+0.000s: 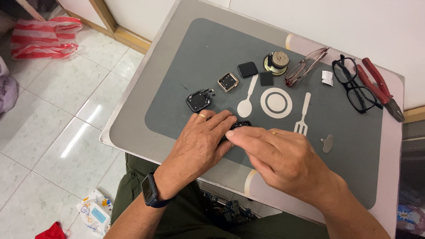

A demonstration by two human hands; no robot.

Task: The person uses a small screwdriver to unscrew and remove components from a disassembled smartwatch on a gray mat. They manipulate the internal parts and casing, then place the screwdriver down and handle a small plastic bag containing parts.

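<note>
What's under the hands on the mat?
A small black part shows between the left hand and right hand. The hands cover most of it.

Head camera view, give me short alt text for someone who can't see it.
Both hands, left hand and right hand, pinch a small black part over a grey placemat, with watch parts, two pairs of glasses and red pliers beyond.
</note>
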